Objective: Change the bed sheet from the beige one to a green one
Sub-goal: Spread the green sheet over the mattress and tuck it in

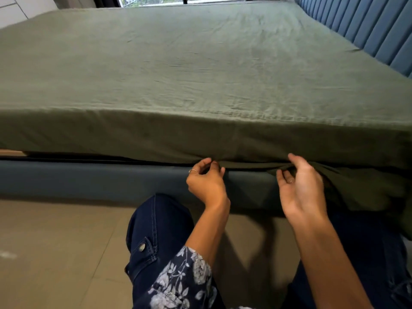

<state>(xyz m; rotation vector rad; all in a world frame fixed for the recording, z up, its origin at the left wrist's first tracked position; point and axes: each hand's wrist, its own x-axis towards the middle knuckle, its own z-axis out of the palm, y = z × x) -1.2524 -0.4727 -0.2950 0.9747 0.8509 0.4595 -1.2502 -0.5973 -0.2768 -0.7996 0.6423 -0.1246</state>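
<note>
Green sheet on the mattress, both my hands at its lower edge.

Head view: the green sheet (200,70) covers the mattress top and near side, loose fabric hanging at right over the blue bed frame (89,177). My left hand (207,181) has curled fingers at the hem, whether pinching it I cannot tell; my right hand (301,186) grips bunched sheet.

Right hand (299,188) fingertips buried in green sheet (200,70) folds, grip unclear.

Blue upholstered bed (111,178) on tiled floor (55,241) — green sheet (178,70) spread across it
</note>
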